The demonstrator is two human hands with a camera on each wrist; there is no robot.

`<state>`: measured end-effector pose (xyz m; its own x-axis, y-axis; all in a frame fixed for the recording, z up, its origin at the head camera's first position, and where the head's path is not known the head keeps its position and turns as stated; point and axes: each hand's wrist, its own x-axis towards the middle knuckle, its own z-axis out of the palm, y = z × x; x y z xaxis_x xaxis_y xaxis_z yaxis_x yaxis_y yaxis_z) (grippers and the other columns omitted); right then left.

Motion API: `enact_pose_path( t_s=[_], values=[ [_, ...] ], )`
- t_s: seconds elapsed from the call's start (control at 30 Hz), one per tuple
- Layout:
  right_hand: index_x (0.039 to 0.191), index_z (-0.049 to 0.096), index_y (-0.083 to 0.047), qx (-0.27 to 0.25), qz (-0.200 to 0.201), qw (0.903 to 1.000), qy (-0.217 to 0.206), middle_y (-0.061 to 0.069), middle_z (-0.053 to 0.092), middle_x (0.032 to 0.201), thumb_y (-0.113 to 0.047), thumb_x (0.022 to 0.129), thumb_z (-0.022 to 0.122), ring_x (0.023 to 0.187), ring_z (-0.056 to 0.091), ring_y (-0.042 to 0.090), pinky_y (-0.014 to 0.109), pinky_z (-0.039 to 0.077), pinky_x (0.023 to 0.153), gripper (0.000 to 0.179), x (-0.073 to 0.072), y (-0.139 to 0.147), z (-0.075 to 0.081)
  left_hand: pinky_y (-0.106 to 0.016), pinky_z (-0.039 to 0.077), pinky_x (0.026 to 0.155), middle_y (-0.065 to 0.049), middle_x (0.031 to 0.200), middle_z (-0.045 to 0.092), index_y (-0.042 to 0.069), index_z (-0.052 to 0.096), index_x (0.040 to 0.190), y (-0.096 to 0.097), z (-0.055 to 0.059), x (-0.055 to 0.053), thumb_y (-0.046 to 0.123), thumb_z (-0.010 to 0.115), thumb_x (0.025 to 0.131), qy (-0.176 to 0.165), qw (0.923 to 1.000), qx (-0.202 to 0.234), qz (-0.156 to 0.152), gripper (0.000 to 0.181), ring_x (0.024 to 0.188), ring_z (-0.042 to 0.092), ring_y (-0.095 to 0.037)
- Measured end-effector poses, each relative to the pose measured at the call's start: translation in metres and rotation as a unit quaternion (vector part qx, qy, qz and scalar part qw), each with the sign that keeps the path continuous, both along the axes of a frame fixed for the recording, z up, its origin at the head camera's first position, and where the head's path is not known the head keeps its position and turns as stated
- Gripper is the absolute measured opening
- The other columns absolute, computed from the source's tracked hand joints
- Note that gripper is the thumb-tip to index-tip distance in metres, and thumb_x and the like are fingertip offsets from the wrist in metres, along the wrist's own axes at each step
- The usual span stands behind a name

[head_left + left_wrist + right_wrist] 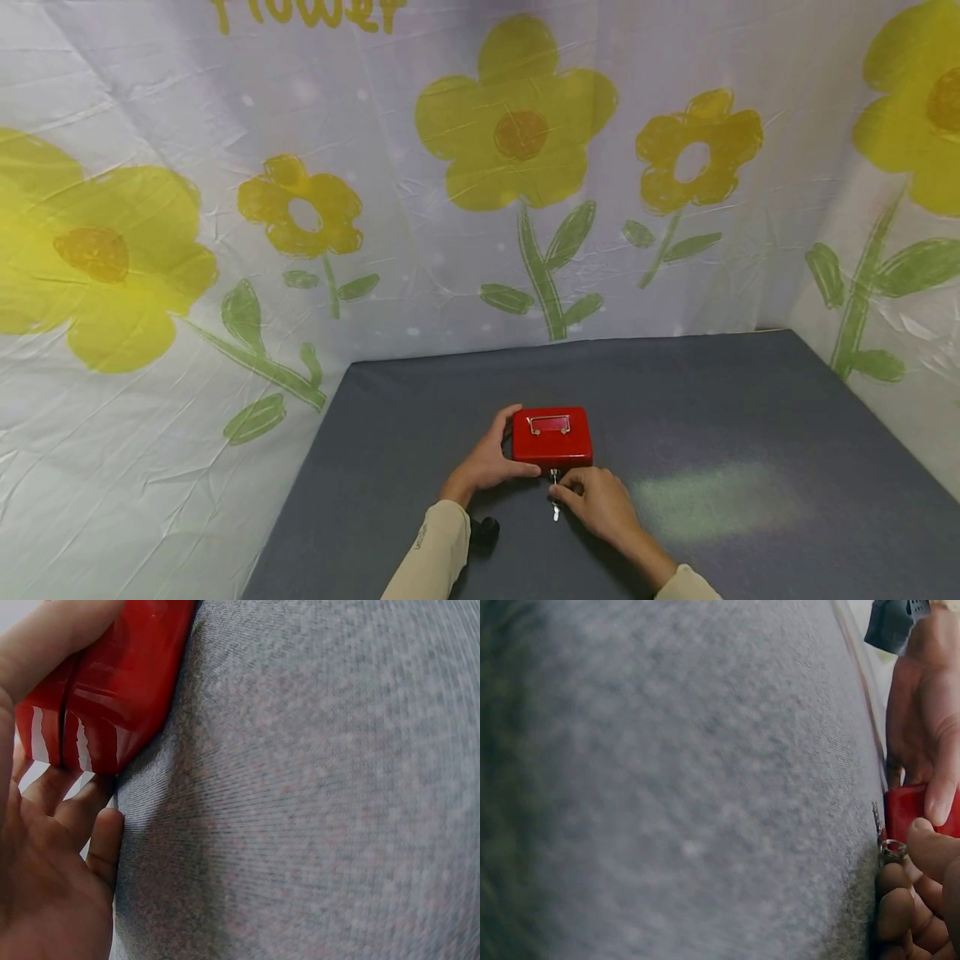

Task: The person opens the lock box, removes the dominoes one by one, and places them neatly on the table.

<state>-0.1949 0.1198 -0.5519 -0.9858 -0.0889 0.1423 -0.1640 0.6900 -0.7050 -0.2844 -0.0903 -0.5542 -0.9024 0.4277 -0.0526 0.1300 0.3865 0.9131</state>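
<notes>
A small red cash box (552, 450) with a metal handle (550, 418) on its lid sits on the dark table. My left hand (491, 461) holds it at the left, thumb along the front and fingers against the side, as the left wrist view also shows on the glossy red box (124, 682). At the lock (554, 472) in the box's front, my right hand (600, 500) pinches a key between thumb and fingers. Another key (556, 513) dangles below, and a metal ring (892, 849) shows in the right wrist view. The lid looks closed; the pinched key is mostly hidden.
Grey cloth covers the table (420, 417). Behind and at both sides hangs a pale curtain (390, 275) printed with yellow flowers. A black rounded object (486, 530) shows beside the left sleeve. Light reflects off the table at right.
</notes>
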Motion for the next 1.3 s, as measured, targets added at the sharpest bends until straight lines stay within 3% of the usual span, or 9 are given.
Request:
enact_pose_path(
  t_s=[0.43,0.67,1.3],
  values=[
    [0.074,0.075,-0.025,-0.034,0.011,0.9985,-0.040,-0.013,0.052,0.053,-0.037,0.091,0.075,0.046,0.041,0.001,0.020,0.029,0.044,0.021,-0.0050,0.0039,-0.0036,-0.064,0.027,0.120,-0.007,0.161,0.038,0.022,0.025,0.159,-0.0015,-0.0013,0.0005,0.028,0.089,0.076,0.003,1.0000,-0.002,-0.004,0.105,0.148,0.036,-0.032],
    [0.076,0.075,-0.021,-0.058,0.016,0.9968,-0.053,-0.010,0.055,0.052,-0.031,0.094,0.072,0.043,0.047,0.005,0.023,0.035,0.041,0.021,-0.0049,0.0045,-0.0002,-0.063,0.028,0.120,-0.006,0.162,0.038,0.020,0.024,0.160,-0.0011,-0.0009,-0.0005,0.026,0.089,0.077,0.005,1.0000,0.000,-0.006,0.105,0.148,0.036,-0.031],
    [0.079,0.076,-0.019,-0.044,0.002,0.9984,-0.036,-0.011,0.051,0.049,-0.019,0.091,0.074,0.040,0.047,0.005,0.022,0.032,0.041,0.012,-0.0039,0.0038,-0.0017,-0.062,0.029,0.120,-0.006,0.161,0.038,0.020,0.025,0.159,-0.0011,0.0006,0.0014,0.025,0.089,0.076,-0.003,0.9999,0.011,-0.005,0.105,0.148,0.036,-0.031]
  ],
)
